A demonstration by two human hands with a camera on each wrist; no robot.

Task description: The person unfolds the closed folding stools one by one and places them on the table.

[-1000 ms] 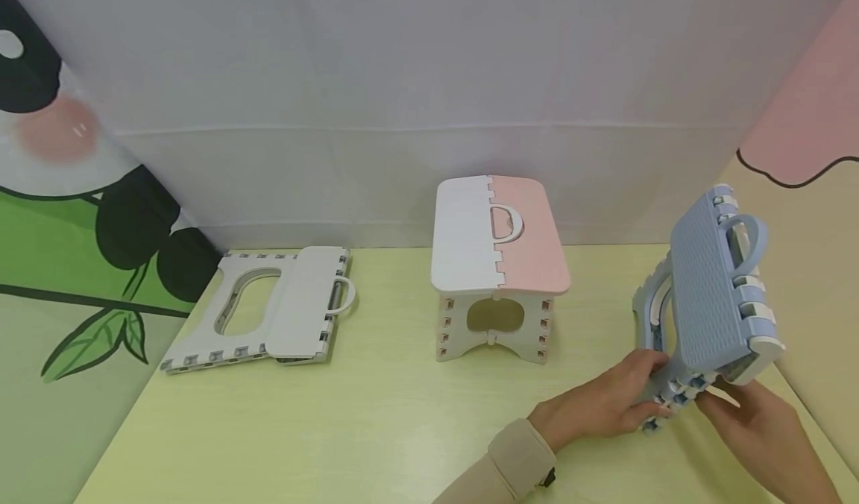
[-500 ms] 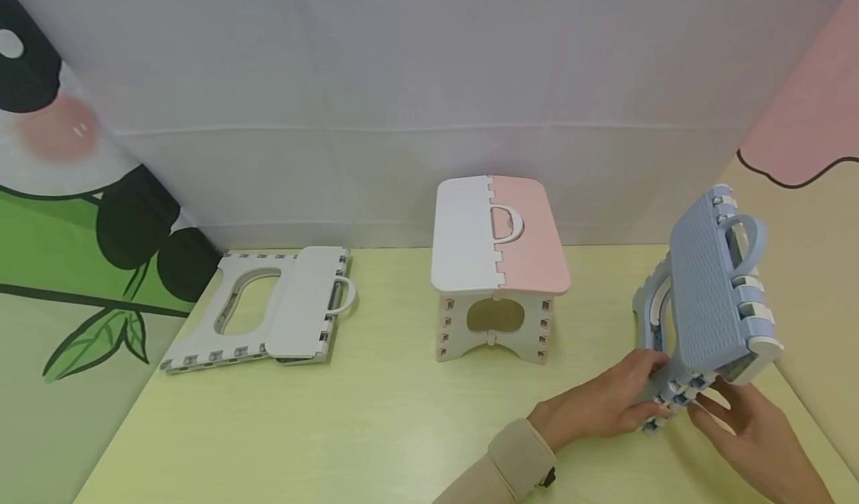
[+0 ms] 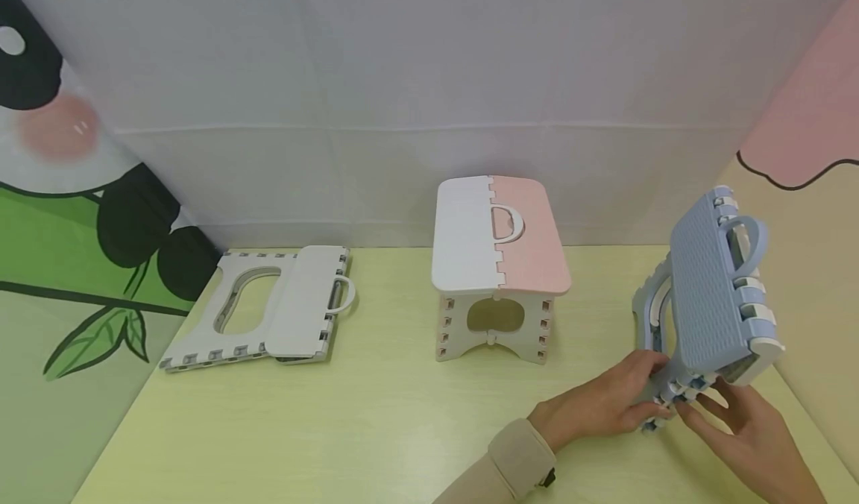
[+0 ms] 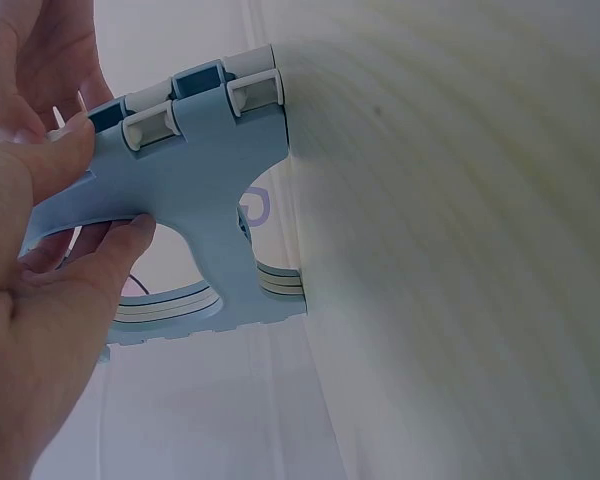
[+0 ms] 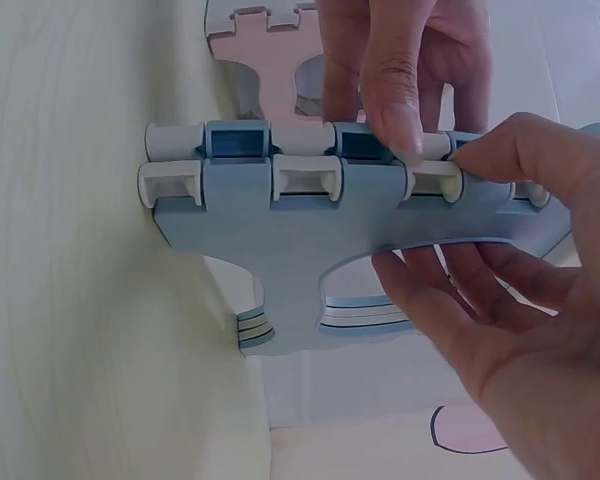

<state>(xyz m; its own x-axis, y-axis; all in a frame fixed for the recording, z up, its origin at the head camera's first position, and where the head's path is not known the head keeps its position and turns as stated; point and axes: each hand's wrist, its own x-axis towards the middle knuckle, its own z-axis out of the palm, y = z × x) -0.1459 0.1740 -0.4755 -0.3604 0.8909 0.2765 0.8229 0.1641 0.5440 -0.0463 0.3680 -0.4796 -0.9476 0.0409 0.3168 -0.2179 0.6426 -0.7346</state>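
Observation:
A blue folding stool [image 3: 711,288], partly folded, stands on end at the right of the table, its handle on the upper right. My left hand [image 3: 607,399] grips its hinged lower edge from the left. In the left wrist view, thumb and fingers of the left hand [image 4: 50,230] pinch the blue leg panel [image 4: 180,180]. My right hand [image 3: 751,429] holds the same panel from the right. The right wrist view has the right hand [image 5: 520,250] with its thumb on the white-and-blue hinge [image 5: 305,175] and fingers through the panel's opening. The seat hides some fingertips in the head view.
An unfolded pink-and-white stool [image 3: 496,235] stands upright at the table's middle back. Left of it lies a white folding stool [image 3: 268,303], partly folded flat. A pale curtain [image 3: 403,101] closes off the table [image 3: 376,429] behind.
My right hand has shifted slightly left, and its thumb has moved along the hinge toward my left hand. The left hand and the blue stool have stayed almost still.

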